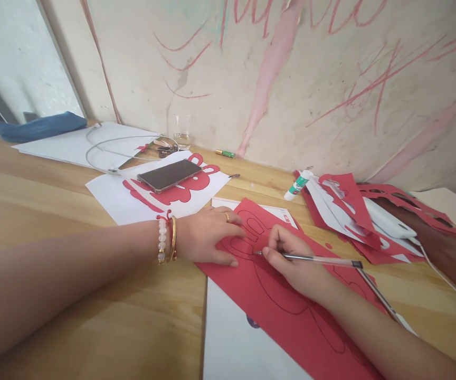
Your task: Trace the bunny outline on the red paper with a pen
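Note:
My left hand (pixel 208 237) lies flat on a sheet of red paper (pixel 287 327), pressing it down and holding nothing. A gold ring sits on one finger, and beaded and gold bracelets circle the wrist. My right hand (pixel 291 258) grips a clear ballpoint pen (pixel 319 258), with its tip on the paper between my hands. A thin dark pencil outline (pixel 244 232) curves across the red surface. Under the red sheet lies a white sheet (pixel 239 327).
Beyond my hands, a smartphone (pixel 169 175) rests on a red paper cutout (pixel 194 190). A glue tube (pixel 298 186), a drinking glass (pixel 182 132) and a green marker (pixel 225 153) stand nearby. Red paper scraps (pixel 342 211) and a white power bank (pixel 390 219) lie right, beside another person's arm (pixel 442 248).

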The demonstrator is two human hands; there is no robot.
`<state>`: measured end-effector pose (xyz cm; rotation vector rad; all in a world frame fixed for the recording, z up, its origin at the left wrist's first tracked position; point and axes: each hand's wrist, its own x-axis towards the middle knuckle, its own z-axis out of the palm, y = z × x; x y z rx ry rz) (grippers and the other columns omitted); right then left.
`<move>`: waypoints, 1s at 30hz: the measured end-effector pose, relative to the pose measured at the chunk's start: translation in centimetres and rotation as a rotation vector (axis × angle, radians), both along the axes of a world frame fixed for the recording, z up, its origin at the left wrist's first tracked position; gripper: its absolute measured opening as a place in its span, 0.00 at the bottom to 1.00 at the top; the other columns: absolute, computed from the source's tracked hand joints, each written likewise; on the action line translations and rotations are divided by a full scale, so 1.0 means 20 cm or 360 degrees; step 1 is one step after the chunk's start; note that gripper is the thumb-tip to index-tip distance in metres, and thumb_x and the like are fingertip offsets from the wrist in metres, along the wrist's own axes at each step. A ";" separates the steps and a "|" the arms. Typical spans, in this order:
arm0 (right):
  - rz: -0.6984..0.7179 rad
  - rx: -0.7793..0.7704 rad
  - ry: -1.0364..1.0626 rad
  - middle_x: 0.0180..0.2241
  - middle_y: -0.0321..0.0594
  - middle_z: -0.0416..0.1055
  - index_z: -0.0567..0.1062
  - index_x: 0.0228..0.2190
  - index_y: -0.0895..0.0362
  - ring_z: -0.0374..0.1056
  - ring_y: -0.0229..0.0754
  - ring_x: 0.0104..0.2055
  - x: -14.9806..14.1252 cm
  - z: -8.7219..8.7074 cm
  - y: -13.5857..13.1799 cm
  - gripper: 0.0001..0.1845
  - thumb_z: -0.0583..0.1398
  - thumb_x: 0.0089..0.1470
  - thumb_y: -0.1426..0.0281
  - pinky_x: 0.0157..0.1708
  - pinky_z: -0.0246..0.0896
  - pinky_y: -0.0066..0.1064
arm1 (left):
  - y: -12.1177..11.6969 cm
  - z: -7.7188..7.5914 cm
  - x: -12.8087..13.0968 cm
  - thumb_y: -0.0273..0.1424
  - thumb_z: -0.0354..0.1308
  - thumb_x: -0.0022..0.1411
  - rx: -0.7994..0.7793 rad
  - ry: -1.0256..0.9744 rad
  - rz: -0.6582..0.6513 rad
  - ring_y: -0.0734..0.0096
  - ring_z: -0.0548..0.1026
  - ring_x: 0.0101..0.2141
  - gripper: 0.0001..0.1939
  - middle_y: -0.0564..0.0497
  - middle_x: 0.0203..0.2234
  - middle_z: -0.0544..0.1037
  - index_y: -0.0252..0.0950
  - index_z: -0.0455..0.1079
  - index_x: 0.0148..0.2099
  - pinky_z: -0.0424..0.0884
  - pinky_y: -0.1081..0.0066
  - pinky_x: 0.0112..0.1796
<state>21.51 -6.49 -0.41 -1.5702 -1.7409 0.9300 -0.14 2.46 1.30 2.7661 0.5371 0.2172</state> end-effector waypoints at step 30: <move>-0.0130 0.0104 -0.0085 0.20 0.28 0.53 0.57 0.25 0.53 0.49 0.35 0.22 -0.01 0.00 0.01 0.11 0.56 0.54 0.69 0.21 0.46 0.26 | -0.01 0.02 0.00 0.42 0.63 0.58 -0.0032 0.0094 0.0026 0.55 0.64 0.55 0.24 0.45 0.56 0.68 0.37 0.69 0.54 0.60 0.57 0.54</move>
